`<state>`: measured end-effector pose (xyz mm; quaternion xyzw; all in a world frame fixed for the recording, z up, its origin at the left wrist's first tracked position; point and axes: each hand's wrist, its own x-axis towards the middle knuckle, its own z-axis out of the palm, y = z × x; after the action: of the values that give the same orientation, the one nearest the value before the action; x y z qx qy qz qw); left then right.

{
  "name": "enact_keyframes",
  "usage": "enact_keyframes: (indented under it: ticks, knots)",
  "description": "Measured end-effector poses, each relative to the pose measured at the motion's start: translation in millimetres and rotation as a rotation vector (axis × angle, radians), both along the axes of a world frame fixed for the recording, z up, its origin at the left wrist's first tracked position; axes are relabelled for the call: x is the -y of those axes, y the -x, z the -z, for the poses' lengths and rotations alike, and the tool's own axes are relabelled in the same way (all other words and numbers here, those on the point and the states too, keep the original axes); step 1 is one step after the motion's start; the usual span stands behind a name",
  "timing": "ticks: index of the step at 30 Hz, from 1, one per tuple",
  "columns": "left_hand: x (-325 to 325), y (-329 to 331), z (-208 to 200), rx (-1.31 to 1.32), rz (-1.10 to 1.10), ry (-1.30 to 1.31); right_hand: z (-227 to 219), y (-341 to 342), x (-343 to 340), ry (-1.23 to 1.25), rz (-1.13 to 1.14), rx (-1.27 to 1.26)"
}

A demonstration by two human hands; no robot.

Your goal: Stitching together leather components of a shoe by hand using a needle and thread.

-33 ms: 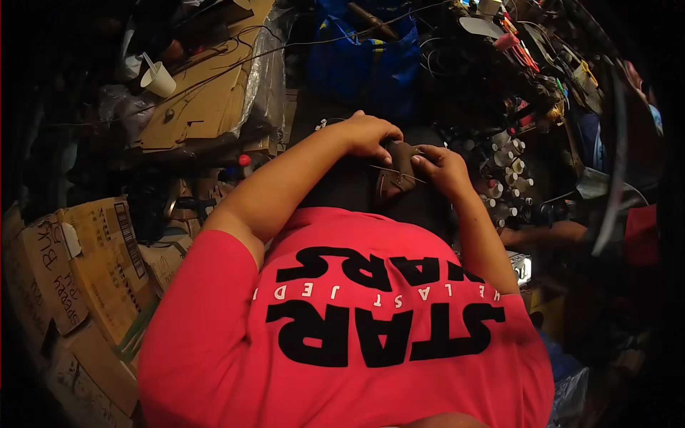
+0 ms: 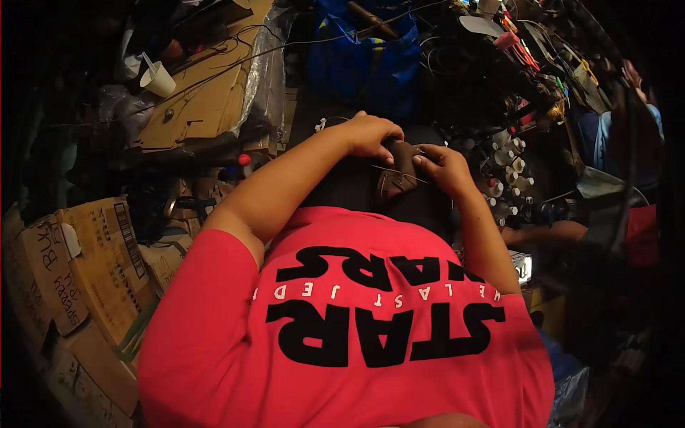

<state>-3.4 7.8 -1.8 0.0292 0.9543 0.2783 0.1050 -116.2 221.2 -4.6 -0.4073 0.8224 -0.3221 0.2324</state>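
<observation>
A small brown shoe (image 2: 397,182) rests at my lap, over dark trousers, between my two hands. Thin lace-like strands cross its upper and stick out on both sides. My left hand (image 2: 371,135) is closed on the far left part of the shoe, thumb on top and fingers curled over. From the right, my right hand (image 2: 444,167) pinches with thumb and forefinger at the shoe's side, where a thin strand or pointed tip shows. Exactly what sits between those fingertips is too small to make out.
Flattened cardboard (image 2: 203,100) and a white cup (image 2: 158,80) lie at far left. Cardboard boxes (image 2: 93,264) stand near left. A blue bag (image 2: 364,64) is straight ahead. Several small bottles (image 2: 510,167) crowd the right, below cluttered tools. Someone in light blue cloth (image 2: 605,135) is at far right.
My hands and the shoe have barely moved. At the far right, the pale curved strip has gone from view, and more light blue cloth shows.
</observation>
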Motion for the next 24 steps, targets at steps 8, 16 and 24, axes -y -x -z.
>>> enact_keyframes:
  ticks: [8,16,24]
  knots:
    - [-7,8,15,-0.212,-0.097,-0.251,-16,-3,-1,-0.096,0.042,-0.011]
    - [7,8,10,0.094,-0.080,-0.510,-31,-9,-39,0.139,-0.024,-0.010]
    - [-1,2,13,-0.149,-0.087,-0.291,-31,-35,-45,0.018,-0.206,-0.347]
